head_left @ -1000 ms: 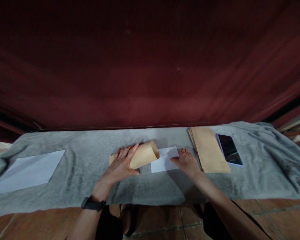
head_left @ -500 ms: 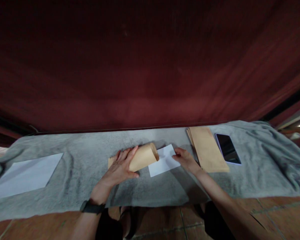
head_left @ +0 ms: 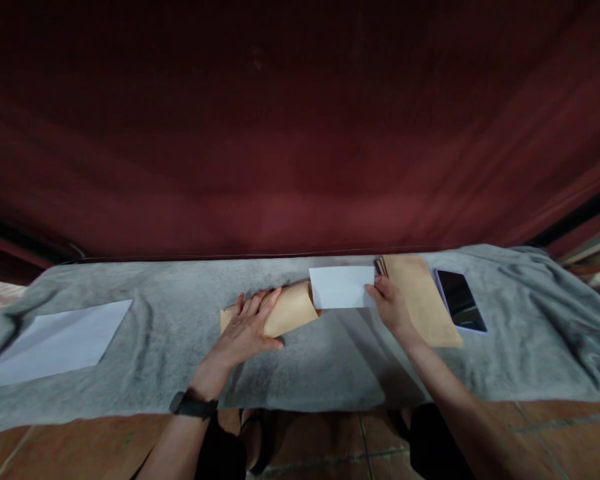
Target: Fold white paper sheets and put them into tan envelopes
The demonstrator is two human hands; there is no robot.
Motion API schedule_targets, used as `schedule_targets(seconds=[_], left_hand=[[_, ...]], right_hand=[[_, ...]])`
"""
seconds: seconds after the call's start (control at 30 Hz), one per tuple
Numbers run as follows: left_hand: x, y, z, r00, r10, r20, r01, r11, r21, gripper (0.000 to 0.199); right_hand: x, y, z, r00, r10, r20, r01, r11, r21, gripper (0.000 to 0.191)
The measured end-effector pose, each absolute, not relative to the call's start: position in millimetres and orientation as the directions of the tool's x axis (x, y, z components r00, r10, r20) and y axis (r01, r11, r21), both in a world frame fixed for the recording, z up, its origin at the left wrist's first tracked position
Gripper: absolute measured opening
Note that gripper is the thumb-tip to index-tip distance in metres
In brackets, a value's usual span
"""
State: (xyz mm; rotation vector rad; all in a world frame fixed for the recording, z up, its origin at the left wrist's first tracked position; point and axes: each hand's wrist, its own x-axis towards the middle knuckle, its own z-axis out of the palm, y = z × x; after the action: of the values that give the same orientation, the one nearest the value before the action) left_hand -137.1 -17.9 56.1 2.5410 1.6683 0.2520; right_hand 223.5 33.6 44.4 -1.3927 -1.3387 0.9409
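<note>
My left hand [head_left: 247, 331] lies over a brown paper envelope [head_left: 294, 312], gripping it against the cloth between thumb and fingers. The envelope bulges, and its gaping mouth faces right. Between thumb and fingers, my right hand [head_left: 391, 308] pinches the right edge of a white sheet of paper [head_left: 342, 287]. That sheet's left end is right at the envelope's mouth; whether it reaches inside I cannot tell. Just right of my right hand, and partly behind it, lies a stack of brown envelopes [head_left: 420, 297].
A purple-edged smartphone [head_left: 461, 301] lies right of the stack. Several white sheets, or one larger one, form a paper pile [head_left: 60, 341] at the far left. A grey cloth [head_left: 180, 287] with folds covers the bench, backed by a dark red wall [head_left: 300, 167]. Tiled floor [head_left: 325, 440] shows below.
The white sheet has swung level and shifted up and right with my right hand, from lying slanted below the envelope's mouth. My left hand keeps its hold on the envelope.
</note>
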Motion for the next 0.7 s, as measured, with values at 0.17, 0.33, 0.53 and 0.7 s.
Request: schedule_targets(seconds=[0.17,0.33,0.53,0.7], left_hand=[[-135,-18,58,0.385,0.916,0.110,0.908,-0.398,0.134,0.117],[-128,-18,63,0.377,0.917,0.127,0.913,-0.391,0.113,0.114],[-121,-15,62,0.344,0.928,0.143,0.923,-0.362,0.130,0.111],[-120,-14,62,0.378,0.915,0.138,0.908,-0.396,0.135,0.108]], right_hand=[[224,30,49,0.009,0.993,0.118,0.429,0.103,-0.897,0.029],[237,34,49,-0.102,0.993,0.055,0.505,0.099,-0.858,0.027],[245,34,51,-0.140,0.990,-0.030,0.546,0.052,-0.836,0.025],[245,33,56,-0.167,0.986,-0.017,0.540,0.077,-0.838,0.023]])
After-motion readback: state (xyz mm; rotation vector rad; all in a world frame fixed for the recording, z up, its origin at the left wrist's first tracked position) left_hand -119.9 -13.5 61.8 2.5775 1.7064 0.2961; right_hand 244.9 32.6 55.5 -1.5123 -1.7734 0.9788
